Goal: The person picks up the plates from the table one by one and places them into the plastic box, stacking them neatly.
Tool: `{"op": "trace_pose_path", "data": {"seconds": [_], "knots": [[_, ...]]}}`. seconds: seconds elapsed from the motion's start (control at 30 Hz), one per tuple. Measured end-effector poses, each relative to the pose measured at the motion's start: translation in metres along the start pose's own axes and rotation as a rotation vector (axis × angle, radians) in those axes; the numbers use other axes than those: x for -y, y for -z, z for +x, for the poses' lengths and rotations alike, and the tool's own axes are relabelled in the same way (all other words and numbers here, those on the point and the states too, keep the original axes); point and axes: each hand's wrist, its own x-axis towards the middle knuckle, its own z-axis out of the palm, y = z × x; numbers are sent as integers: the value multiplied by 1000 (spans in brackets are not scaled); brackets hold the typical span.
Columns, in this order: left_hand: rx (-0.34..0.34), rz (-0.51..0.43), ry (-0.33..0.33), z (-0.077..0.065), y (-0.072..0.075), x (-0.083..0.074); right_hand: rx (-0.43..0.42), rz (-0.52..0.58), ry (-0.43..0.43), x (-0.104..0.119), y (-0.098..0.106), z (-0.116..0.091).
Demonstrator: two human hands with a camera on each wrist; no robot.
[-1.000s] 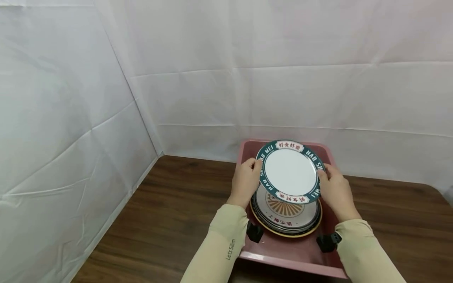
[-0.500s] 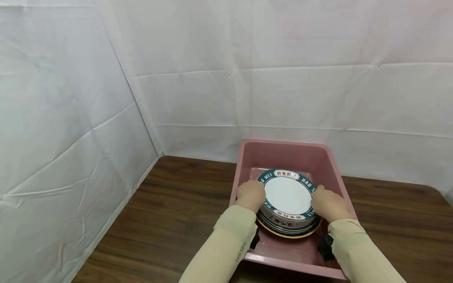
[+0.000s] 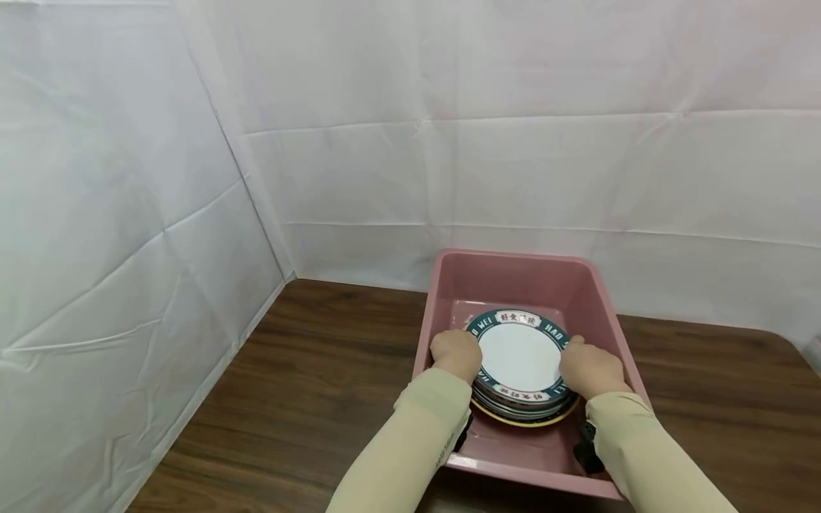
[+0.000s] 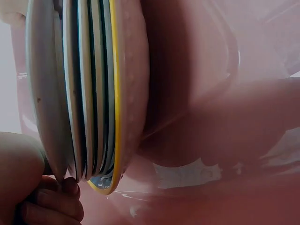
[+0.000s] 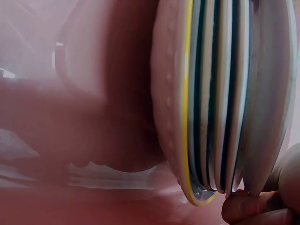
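Observation:
A white plate with a green lettered rim (image 3: 521, 356) lies on top of a stack of plates (image 3: 522, 411) inside a pink plastic basin (image 3: 513, 470). My left hand (image 3: 457, 353) grips the top plate's left edge, its curled fingers (image 4: 56, 205) under the rim in the left wrist view. On the opposite edge, my right hand (image 3: 593, 367) pinches the same plate, fingers (image 5: 246, 206) beneath its rim. Both wrist views show the top plate slightly spaced from the tightly nested plates under it at the near side. The lowest plate has a yellow rim (image 4: 116, 93).
The basin stands on a dark wooden table (image 3: 333, 356). White sheeting (image 3: 359, 178) hangs behind and to the left of the table. Bare basin floor shows in front of the stack, and the basin walls rise close outside both hands.
Both hands have lowered the green-rimmed plate from above the stack down onto it, covering the plate with the fan pattern. Over the last half second the hands have barely moved.

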Motion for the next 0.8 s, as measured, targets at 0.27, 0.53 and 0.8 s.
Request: {"op": "trace_pose_path", "data": {"seconds": [0.27, 0.53, 0.8], "knots": [[5, 3, 8, 1, 1, -1, -14, -5, 16, 1, 0, -2], [40, 14, 8, 2, 1, -2, -32, 8, 13, 2, 1, -4], [54, 1, 11, -2, 1, -2, -16, 21, 11, 0, -3, -5]]}}
